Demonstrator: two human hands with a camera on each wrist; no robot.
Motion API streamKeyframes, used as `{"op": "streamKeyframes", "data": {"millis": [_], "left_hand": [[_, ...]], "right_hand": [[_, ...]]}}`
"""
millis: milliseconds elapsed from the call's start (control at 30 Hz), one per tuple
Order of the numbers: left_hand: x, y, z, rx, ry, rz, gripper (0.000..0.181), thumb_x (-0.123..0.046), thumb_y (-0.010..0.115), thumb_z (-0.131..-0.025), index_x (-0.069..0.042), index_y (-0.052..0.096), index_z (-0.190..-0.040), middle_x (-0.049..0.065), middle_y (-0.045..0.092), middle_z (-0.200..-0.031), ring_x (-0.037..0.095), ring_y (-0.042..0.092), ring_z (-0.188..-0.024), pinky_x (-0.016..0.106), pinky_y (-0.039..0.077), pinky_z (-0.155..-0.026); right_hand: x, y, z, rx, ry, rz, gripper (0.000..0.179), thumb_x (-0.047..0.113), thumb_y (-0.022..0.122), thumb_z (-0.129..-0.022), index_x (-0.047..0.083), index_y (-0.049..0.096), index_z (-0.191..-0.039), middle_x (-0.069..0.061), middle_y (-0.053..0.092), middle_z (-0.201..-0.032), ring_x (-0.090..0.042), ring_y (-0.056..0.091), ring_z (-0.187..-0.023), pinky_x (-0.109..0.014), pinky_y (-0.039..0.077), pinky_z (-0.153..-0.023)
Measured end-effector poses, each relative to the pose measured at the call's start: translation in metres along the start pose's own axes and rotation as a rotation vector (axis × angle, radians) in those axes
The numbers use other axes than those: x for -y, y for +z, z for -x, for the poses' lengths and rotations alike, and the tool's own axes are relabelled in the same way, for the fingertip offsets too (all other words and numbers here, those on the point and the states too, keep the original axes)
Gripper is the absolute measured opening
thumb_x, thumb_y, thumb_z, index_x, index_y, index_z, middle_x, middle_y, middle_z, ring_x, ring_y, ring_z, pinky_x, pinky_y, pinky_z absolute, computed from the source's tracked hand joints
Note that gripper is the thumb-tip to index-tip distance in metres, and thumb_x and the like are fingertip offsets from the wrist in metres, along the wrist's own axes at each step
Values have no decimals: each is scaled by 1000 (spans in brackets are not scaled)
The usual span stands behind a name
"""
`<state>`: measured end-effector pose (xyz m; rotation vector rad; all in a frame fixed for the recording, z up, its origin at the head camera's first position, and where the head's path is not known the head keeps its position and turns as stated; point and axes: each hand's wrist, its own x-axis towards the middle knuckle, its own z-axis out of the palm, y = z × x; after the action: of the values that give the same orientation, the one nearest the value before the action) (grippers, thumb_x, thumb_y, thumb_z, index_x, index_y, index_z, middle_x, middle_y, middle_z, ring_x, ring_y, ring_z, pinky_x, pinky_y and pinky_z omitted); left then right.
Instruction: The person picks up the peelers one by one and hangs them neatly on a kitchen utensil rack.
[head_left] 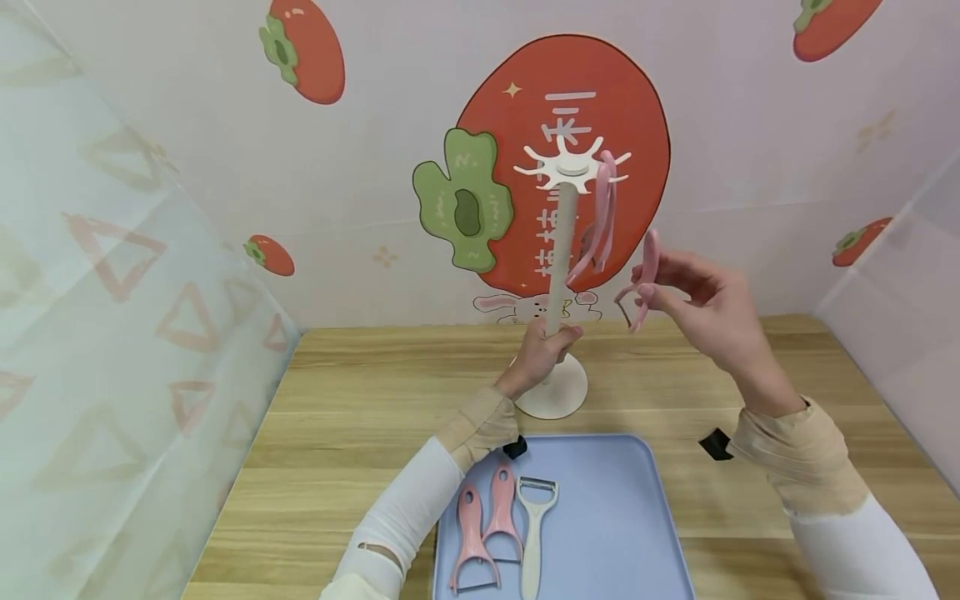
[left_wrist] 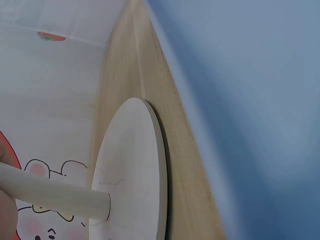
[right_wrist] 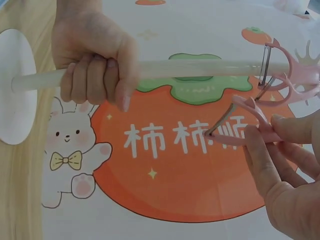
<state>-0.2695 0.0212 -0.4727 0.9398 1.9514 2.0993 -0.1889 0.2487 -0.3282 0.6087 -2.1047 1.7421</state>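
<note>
A white stand with a hooked top (head_left: 573, 167) rises from a round base (head_left: 564, 392). My left hand (head_left: 534, 362) grips its pole (head_left: 562, 258) low down, fingers wrapped round it in the right wrist view. Pink Y-shaped peelers (head_left: 603, 212) hang from hooks on the stand's right side, handles up and blades down. To the right of them, my right hand (head_left: 712, 312) pinches another pink peeler (head_left: 649, 260) between thumb and fingers, its blade end lower and facing the pole. In the right wrist view this peeler (right_wrist: 262, 116) is apart from the hooks.
In front of the stand lies a blue tray (head_left: 600, 517) holding two pink peelers (head_left: 470, 521) and a white peeler (head_left: 532, 542). A black patch (head_left: 716, 444) is on the wooden table (head_left: 337, 433) to the right. A printed backdrop (head_left: 390, 167) stands close behind.
</note>
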Motion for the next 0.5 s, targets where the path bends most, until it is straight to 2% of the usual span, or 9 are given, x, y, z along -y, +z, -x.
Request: {"op": "streamKeyframes", "data": {"millis": [167,233,400,500], "left_hand": [[0,0,0,-2,6,9,35,-9,55,-108,7,50,-77,-8,36,-53,11,29,-47,27,22,-47],[0,0,0,0,5,12,33,-8,55,-108,9,51,-80,-8,35,-53,11,29,-47,28,22,-47],[1,0,0,-6,3,8,42,-8,56,-108,1,46,-68,-10,34,-53,11,28,-47,28,21,-47],[1,0,0,-6,3,9,47,-9,56,-107,-3,43,-63,-10,34,-52,11,28,-47,28,21,-47]], "right_hand": [[1,2,-7,-19,-9,1,39,-9,75,-94,-3,71,-132,-6,80,-110,-13,75,-103,-20,60,-87],[1,3,-10,-26,-19,-13,39,-9,75,-94,-3,71,-132,-5,81,-111,-12,76,-102,-20,60,-87],[0,7,-17,-39,-26,-69,38,-6,75,-94,-4,71,-132,-4,80,-110,-13,79,-94,-22,61,-85],[0,10,-20,-59,-21,-66,37,-3,76,-95,-4,72,-132,-5,80,-111,-13,79,-92,-22,61,-85]]}}
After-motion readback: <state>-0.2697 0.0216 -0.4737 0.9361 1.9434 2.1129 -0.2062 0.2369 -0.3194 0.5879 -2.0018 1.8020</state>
